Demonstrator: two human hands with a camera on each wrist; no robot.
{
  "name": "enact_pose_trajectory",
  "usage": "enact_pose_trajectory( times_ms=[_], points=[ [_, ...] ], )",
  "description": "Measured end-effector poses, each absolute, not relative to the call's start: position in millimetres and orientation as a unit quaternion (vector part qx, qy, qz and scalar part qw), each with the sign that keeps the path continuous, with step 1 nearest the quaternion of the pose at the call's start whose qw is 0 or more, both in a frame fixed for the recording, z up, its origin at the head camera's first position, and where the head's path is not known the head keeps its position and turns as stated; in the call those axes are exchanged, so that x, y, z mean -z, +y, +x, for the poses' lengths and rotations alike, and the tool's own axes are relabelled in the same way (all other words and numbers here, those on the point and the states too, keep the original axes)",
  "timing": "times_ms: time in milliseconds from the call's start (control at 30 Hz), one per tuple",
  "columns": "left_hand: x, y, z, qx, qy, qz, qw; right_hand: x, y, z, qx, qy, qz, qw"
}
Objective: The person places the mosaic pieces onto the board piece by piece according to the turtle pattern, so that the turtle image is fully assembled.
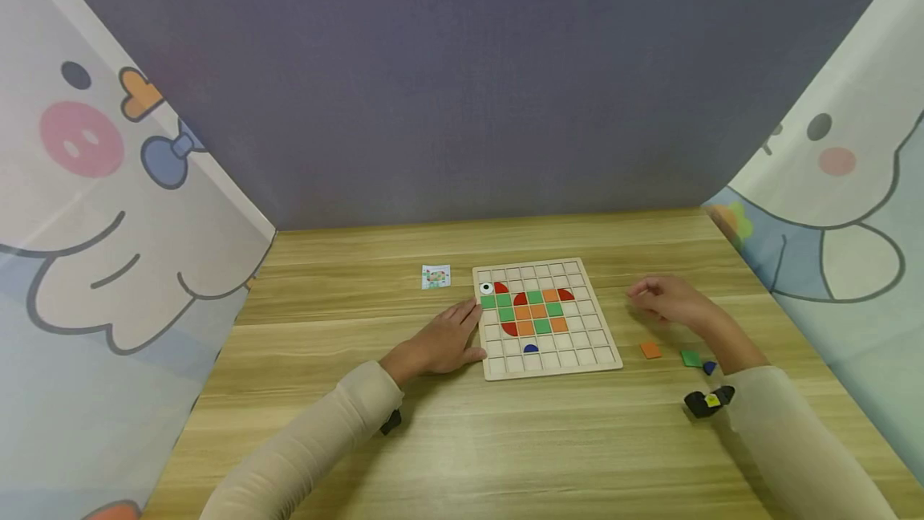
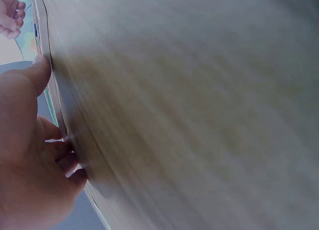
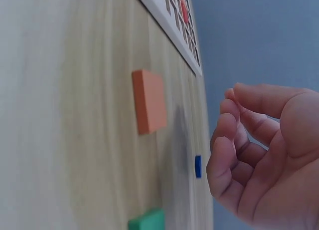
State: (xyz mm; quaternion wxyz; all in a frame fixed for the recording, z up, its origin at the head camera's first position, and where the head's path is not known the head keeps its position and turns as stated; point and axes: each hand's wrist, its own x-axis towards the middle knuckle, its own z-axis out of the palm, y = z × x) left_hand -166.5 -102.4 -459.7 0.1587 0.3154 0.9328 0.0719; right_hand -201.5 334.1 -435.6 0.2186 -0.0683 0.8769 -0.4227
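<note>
A square wooden grid board (image 1: 606, 359) lies on the table, with red, green and orange pieces, a white eye piece (image 1: 487, 289) and a blue piece (image 1: 530, 348) on it. My left hand (image 1: 449, 339) rests palm down at the board's left edge, its thumb (image 2: 42, 73) and fingertips touching that edge. Right of the board, my right hand (image 1: 667, 299) hovers above the table, fingers loosely bent and thumb near the index finger, with nothing visible between them. Nearest to it are an orange square (image 1: 650, 351), a green square (image 1: 690, 359) and a dark blue piece (image 1: 710, 367).
A small picture card (image 1: 436, 277) lies beyond the left hand, beside the board's upper left corner. Another blue piece (image 3: 198, 166) lies on the table beyond the orange square in the right wrist view. A grey panel (image 1: 491, 103) stands behind the table, with cartoon-printed panels at both sides.
</note>
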Motion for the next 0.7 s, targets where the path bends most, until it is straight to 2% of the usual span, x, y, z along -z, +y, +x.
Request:
enact_pose_trajectory(
  times_ms=[233, 500, 700],
  points=[
    [461, -103, -167, -0.074, 0.933, 0.313, 0.164, 439, 346, -190, 0.424, 0.872, -0.074, 0.231],
    [461, -103, -167, -0.071, 0.932, 0.312, 0.169, 440, 350, -177, 0.464, 0.835, -0.085, 0.285],
    [464, -104, -168, -0.066, 0.933, 0.31, 0.17, 444, 355, -172, 0.446, 0.838, -0.102, 0.296]
  ],
)
